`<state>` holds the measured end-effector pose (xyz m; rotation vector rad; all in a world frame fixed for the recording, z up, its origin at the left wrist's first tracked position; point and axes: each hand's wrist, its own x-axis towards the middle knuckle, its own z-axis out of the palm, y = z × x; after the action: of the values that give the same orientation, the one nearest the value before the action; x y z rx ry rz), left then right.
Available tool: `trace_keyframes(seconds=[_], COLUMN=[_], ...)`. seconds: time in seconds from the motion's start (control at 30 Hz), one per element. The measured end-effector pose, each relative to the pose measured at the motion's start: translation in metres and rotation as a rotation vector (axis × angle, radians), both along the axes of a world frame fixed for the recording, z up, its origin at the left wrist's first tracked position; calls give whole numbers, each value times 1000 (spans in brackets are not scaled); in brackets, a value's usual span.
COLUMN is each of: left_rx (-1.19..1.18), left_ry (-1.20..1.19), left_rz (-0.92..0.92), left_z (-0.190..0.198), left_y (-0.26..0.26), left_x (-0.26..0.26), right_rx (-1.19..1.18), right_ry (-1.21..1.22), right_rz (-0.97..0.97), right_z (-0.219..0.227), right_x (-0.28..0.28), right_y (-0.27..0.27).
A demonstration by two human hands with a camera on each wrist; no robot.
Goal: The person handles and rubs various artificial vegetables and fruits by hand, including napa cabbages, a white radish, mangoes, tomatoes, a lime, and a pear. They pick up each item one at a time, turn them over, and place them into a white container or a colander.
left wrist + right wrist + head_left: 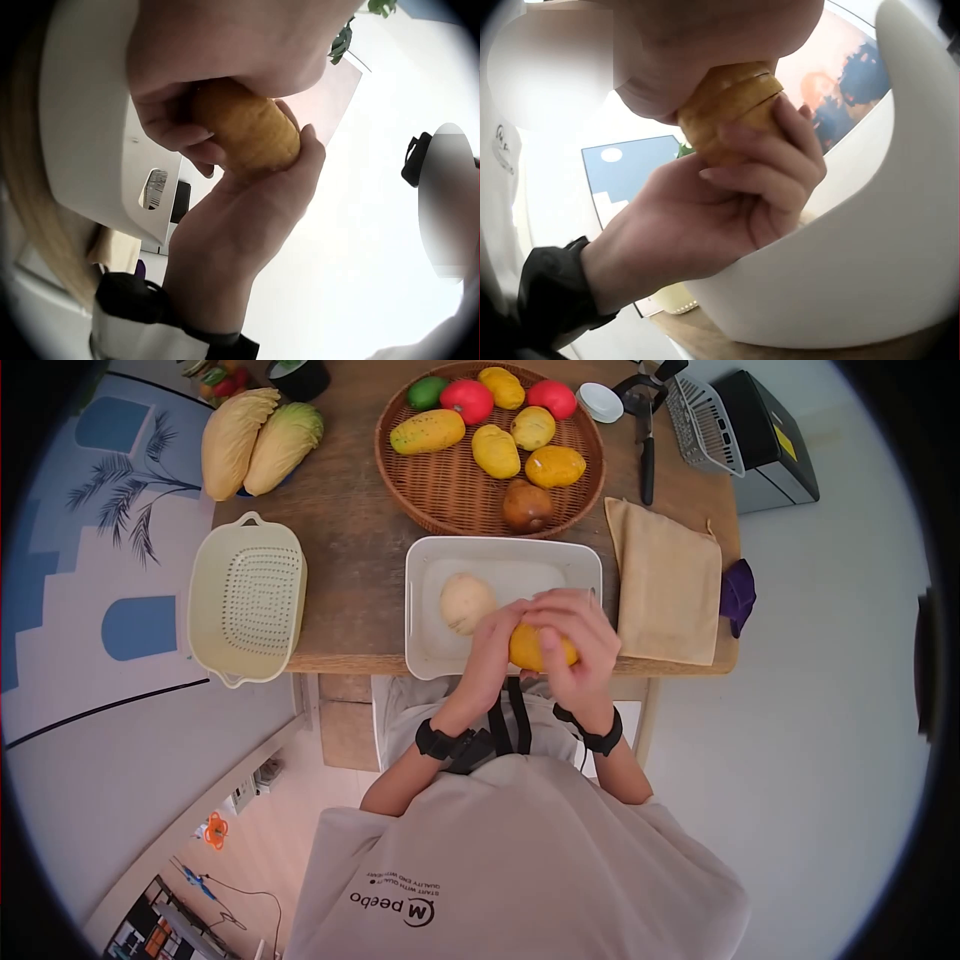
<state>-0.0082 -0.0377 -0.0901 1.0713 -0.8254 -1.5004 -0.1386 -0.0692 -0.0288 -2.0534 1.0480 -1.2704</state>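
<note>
Brown and wood-grained, the surface (345, 510) spread beneath everything, with a blue-and-pale picture of palm fronds (120, 490) off to its left. Two leafy cabbages (235, 448) lay side by side at the far left, and nearer the person sat a pale green basket (250, 600) with a perforated bottom. Toward the middle, a round wicker tray (450, 495) held green, red and yellow produce, plus a round brown one (527, 506) at its near side. Just in front of the tray stood a white tub (425, 575) with a pale rounded piece (467, 603) inside.

Over the tub's near edge, the left hand (488, 660) had its fingers curled round one side of a yellow fruit (541, 648), while the right hand (585, 650) curled its fingers round the other side. Both wrists wore black bands (440, 740).

Right of the tub lay a folded tan cloth (668, 585), a purple item (738, 597) just beside it. Farther back were a small white dish (600, 402), a black-handled knife (647, 472), a light grey basket (700, 420) and a black bin (765, 445).
</note>
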Motion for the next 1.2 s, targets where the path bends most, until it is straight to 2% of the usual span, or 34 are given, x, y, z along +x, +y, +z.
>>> trace_keyframes(seconds=[0.03,0.07,0.13,0.2,0.23,0.3,0.4,0.43,0.5,0.57,0.67,0.7,0.8,0.9,0.93,1.07,1.1,1.2], left_rx=[45,90,-16,-323,-279,-188,-131,-143,-168,-227,-95,-72,-102,-93,-113,-261,-307,-483], left_ry=[50,99,46,-151,-91,30,-82,-91,-108,-235,-267,-253,-181,-16,-46,-146,-132,-238], left_rz=[-15,-30,-87,-169,-125,-33,149,175,226,136,-5,1,75,98,90,74,55,103], left_z=[2,3,5,6,8,12,69,67,57,45,49,53,63,65,68,82,78,81], left_y=[0,1,-2,-7,-6,3,6,8,11,17,38,40,37,31,33,43,43,23], left_x=[0,0,5,14,16,18,10,11,14,22,19,15,13,21,21,6,3,8], right_rx=[92,51,-30,-187,-269,-139,86,167,35,-136,-170,-123,11,-300,-382,-103,-44,-15], right_ry=[-78,-21,94,144,169,12,-240,-328,-209,-56,10,-112,-159,11,46,-272,-423,-415], right_rz=[-62,-18,68,182,239,125,16,-16,49,78,126,113,81,176,215,35,10,-55], right_z=[1,3,9,10,11,17,20,20,18,16,31,28,33,33,33,34,31,32], right_x=[-1,0,6,11,12,7,12,17,28,33,22,22,28,34,33,22,23,28], right_y=[-3,-2,5,11,11,5,6,11,23,27,19,15,27,33,34,22,18,27])
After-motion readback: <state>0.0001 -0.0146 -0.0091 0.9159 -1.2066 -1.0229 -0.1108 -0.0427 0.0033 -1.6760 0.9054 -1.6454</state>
